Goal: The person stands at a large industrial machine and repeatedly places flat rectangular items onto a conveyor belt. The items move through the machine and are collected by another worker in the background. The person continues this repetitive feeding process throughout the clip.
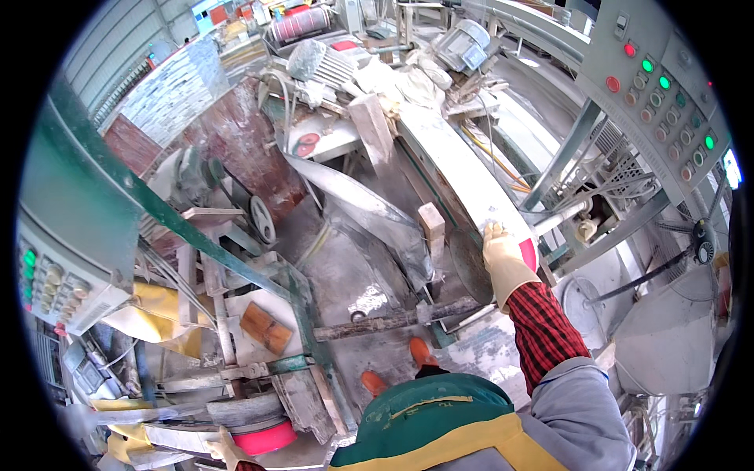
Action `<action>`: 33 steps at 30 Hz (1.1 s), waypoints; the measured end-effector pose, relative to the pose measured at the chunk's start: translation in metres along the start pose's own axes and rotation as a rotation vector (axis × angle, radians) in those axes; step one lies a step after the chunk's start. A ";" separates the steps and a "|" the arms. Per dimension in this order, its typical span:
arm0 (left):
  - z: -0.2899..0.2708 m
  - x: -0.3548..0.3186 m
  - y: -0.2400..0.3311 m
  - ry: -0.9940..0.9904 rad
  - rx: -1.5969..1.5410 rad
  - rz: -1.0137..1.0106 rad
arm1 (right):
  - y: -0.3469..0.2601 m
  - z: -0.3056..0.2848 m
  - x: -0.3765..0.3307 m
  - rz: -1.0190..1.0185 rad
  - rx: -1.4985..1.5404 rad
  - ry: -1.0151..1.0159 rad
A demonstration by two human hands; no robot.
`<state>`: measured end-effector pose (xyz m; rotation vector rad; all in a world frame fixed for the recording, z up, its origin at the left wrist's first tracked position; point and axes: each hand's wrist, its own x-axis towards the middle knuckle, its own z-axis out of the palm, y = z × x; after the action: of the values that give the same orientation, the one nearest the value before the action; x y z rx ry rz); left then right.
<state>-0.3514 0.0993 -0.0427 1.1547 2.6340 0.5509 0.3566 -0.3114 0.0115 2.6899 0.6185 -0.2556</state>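
My right hand [506, 263], in a cream glove with a red-and-black checked sleeve, lies on the near end of a long white conveyor-like belt [467, 177]. Its fingers stretch forward on the surface, gripping nothing. Beside the palm shows the red rounded end [528, 255] of that machine. At the lower left, my left hand [226, 449], gloved alike, is partly cut off by the lower rim. Its fingers seem stretched over the end of a pale belt [169, 438], close to a red roller [267, 438]. I see nothing held there.
Control panels with lit green buttons stand at right [664, 94] and left [71, 294]. A green metal frame [204, 243] slants between. A dusty horizontal bar [393, 322] crosses before my orange shoes [420, 351]. A black fan [703, 243] stands at right; an electric motor [463, 45] sits farther back.
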 end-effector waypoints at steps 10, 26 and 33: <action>0.020 -0.042 -0.016 -0.079 -0.230 0.248 | -0.016 0.009 -0.030 0.082 0.410 0.497; 0.008 -0.299 0.077 -0.875 -0.587 0.903 | -0.238 -0.004 -0.179 -0.441 1.913 -1.069; -0.022 -0.359 0.136 -0.946 -0.501 1.407 | -0.244 -0.030 -0.186 -0.309 2.106 -0.768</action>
<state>-0.0280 -0.0878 0.0503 2.1495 0.6071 0.5491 0.0836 -0.1672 0.0099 3.1345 0.4847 -3.3418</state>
